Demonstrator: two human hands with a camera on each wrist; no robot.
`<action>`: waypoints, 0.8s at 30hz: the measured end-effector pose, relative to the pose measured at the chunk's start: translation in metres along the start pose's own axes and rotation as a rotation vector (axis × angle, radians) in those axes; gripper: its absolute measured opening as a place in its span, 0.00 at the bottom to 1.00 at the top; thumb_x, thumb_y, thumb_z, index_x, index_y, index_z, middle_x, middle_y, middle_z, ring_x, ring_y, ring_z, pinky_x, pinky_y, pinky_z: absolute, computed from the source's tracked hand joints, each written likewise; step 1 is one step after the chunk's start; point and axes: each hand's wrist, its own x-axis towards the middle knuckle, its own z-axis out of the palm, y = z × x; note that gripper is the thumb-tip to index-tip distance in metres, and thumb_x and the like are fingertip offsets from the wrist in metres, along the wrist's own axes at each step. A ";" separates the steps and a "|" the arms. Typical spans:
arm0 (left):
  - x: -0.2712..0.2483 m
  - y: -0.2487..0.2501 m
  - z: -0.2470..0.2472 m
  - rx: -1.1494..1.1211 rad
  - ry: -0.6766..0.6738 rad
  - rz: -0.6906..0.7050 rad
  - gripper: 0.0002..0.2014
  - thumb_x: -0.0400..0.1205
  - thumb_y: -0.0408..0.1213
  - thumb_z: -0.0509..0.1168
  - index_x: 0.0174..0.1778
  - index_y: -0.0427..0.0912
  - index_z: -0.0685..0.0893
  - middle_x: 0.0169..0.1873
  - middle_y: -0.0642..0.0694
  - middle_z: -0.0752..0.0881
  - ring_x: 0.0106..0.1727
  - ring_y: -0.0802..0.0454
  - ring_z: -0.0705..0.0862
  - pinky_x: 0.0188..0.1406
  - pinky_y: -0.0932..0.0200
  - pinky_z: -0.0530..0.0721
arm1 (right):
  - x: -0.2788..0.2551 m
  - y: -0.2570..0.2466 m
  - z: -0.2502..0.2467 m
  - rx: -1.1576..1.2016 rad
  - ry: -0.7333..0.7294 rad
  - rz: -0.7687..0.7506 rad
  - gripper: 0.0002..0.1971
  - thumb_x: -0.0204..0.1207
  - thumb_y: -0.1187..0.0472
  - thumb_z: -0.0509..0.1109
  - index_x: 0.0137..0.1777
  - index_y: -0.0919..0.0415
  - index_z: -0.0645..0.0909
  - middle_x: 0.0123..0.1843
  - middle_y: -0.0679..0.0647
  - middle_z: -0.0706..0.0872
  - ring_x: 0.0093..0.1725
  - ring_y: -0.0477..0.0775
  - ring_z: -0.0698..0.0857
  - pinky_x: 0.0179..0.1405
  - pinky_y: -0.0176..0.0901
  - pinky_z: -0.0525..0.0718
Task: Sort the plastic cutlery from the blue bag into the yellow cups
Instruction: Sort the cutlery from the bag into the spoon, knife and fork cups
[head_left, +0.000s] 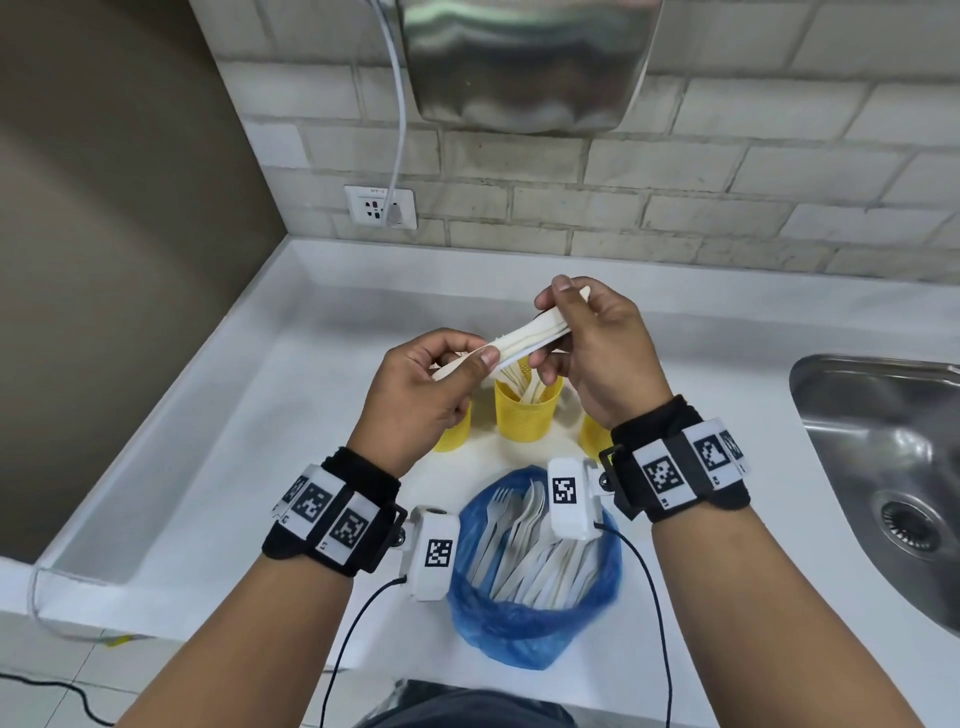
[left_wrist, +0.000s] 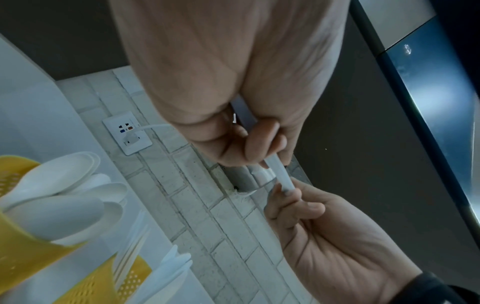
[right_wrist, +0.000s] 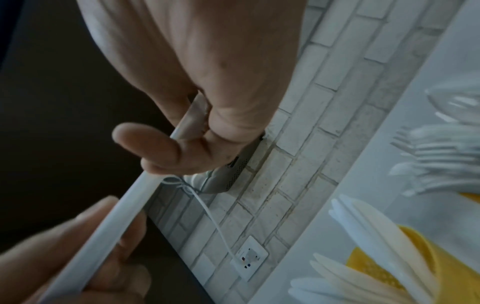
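Both hands mid-frame above yellow cups (head_left: 527, 410): left hand (head_left: 431, 387) and right hand (head_left: 597, 353) fingers pinching opposite ends of nested cutlery stack (head_left: 530, 335); looking light, stiff, slippery, so gripping handles is safest

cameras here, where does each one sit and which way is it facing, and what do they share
Head: on the head, looking down at the counter, blue bag, both forearms, left hand, right hand.
Left wrist: under the left hand, facing the brick wall; right hand also shows.
Right wrist: under the right hand, facing the same wall; left-hand fingers show.
Shared: the stacked white cutlery both hands pinch, and the yellow cups.
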 end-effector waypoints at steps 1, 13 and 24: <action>0.001 -0.001 0.001 0.004 -0.007 -0.004 0.03 0.85 0.34 0.73 0.45 0.43 0.89 0.32 0.38 0.75 0.24 0.48 0.70 0.21 0.61 0.67 | 0.001 0.001 0.000 -0.032 0.001 -0.003 0.12 0.91 0.57 0.64 0.48 0.65 0.78 0.37 0.60 0.80 0.23 0.59 0.82 0.18 0.41 0.77; 0.005 -0.029 -0.025 0.214 0.078 -0.107 0.06 0.86 0.41 0.67 0.54 0.46 0.87 0.44 0.44 0.87 0.34 0.54 0.83 0.34 0.55 0.80 | 0.021 -0.004 -0.056 -0.277 0.252 -0.194 0.13 0.91 0.57 0.63 0.43 0.57 0.74 0.21 0.52 0.83 0.23 0.62 0.76 0.20 0.44 0.73; -0.039 -0.102 -0.016 0.803 -0.401 -0.042 0.05 0.79 0.44 0.77 0.47 0.55 0.89 0.42 0.53 0.84 0.39 0.61 0.81 0.44 0.64 0.79 | 0.047 0.047 -0.044 -0.936 0.120 -0.202 0.13 0.90 0.50 0.60 0.52 0.59 0.78 0.36 0.59 0.87 0.36 0.63 0.90 0.40 0.56 0.88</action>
